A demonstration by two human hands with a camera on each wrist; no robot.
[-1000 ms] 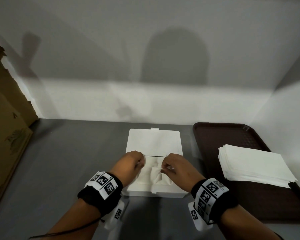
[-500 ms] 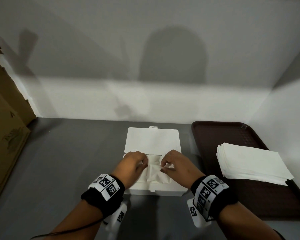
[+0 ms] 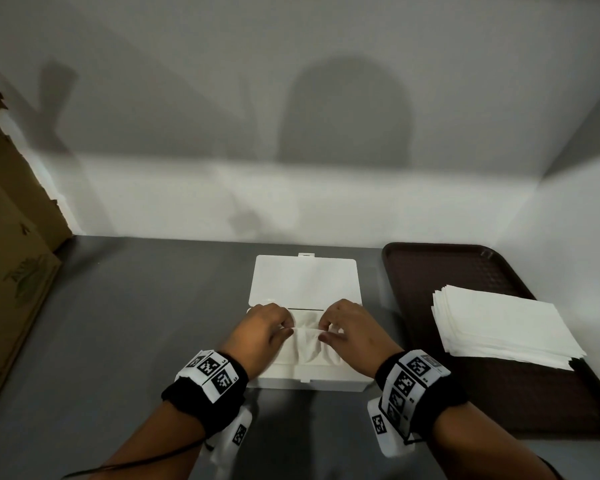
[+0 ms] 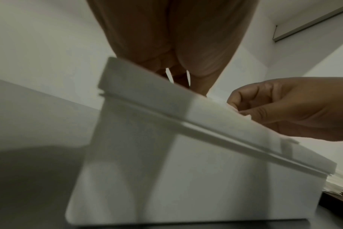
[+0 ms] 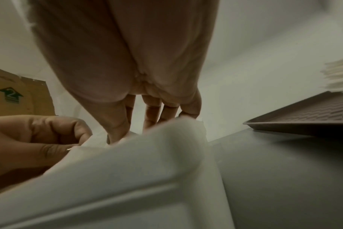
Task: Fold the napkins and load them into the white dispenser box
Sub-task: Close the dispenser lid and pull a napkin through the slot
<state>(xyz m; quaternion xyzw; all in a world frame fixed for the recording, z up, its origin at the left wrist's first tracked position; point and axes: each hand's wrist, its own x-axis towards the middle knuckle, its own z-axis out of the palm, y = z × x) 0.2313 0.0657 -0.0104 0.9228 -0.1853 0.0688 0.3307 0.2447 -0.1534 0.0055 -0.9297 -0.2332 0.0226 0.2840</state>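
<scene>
left hand (image 3: 262, 329) and right hand (image 3: 352, 329) each pinch the crumpled white paper napkin (image 3: 307, 342) over the open white plastic dispenser box (image 3: 312, 382).

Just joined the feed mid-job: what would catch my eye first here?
Both hands, left hand and right hand, meet at table centre, pinching a crumpled napkin over the open white dispenser box. To the right, a stack of flat napkins waits on a dark brown tray.

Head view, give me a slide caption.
Both hands, left hand and right hand, pinch a napkin over the open white dispenser box.
</scene>
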